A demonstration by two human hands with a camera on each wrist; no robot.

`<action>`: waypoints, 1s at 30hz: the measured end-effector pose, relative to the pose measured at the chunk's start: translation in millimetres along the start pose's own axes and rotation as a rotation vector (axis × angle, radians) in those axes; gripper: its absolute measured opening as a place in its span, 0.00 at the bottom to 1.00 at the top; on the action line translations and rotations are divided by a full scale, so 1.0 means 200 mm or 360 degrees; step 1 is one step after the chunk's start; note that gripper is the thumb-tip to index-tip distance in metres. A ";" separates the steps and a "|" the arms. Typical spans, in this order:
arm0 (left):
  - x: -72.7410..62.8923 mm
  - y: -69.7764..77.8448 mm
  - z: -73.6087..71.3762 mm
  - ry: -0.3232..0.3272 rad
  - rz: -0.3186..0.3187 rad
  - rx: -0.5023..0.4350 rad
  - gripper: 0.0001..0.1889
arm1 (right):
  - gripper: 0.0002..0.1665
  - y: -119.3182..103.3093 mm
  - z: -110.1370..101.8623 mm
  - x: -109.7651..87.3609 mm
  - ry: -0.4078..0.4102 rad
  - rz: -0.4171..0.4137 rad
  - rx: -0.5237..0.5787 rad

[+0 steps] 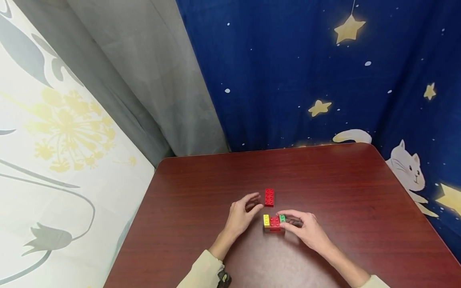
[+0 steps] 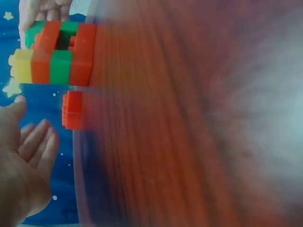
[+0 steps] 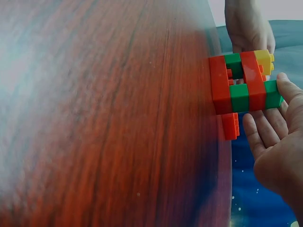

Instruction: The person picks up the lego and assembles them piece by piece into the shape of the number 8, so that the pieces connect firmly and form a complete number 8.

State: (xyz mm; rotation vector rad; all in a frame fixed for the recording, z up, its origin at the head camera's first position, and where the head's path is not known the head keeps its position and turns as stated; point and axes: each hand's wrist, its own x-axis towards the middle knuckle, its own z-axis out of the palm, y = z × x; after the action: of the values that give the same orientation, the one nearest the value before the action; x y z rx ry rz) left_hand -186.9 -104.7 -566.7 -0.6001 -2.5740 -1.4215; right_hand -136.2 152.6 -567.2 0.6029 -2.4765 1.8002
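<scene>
A small stack of toy building bricks stands on the table. Its layers, from the bottom, are a long red brick, two green bricks with a gap between them, and another long red brick. On top sit a yellow brick at the left end and a green brick at the right end. My right hand pinches this top green brick between thumb and fingers. Left of the stack, my left hand is held with relaxed fingers and nothing in it. Beyond the stack lies a loose red brick, near the left fingertips.
The dark reddish wooden table has rounded far corners. A grey curtain and a blue star-patterned curtain hang behind it. To the left is a white panel with a flower print.
</scene>
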 end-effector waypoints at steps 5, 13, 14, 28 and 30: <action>0.07 -0.02 0.04 -0.0041 -0.0121 0.0301 0.41 | 0.19 0.00 0.00 0.00 -0.0005 -0.0001 0.0001; 0.13 -0.01 0.13 -0.0221 -0.0237 0.0491 0.47 | 0.18 0.01 0.00 0.00 0.0006 -0.0038 -0.0009; 0.14 -0.01 0.15 -0.0226 -0.0241 0.0505 0.47 | 0.19 0.01 0.00 0.00 0.0009 -0.0045 -0.0006; 0.17 0.00 0.23 -0.0150 -0.0215 0.0600 0.44 | 0.18 0.00 0.01 0.00 0.0024 -0.0040 0.0003; 0.17 0.00 0.23 -0.0129 -0.0183 0.0610 0.40 | 0.19 0.00 0.01 0.00 0.0033 -0.0039 -0.0003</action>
State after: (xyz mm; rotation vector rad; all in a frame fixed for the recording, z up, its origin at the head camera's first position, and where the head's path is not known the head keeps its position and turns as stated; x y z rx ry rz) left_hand -215.7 -57.3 -581.3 -0.4643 -2.8766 -0.9039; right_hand -136.1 151.3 -568.1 0.6085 -2.4464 1.7858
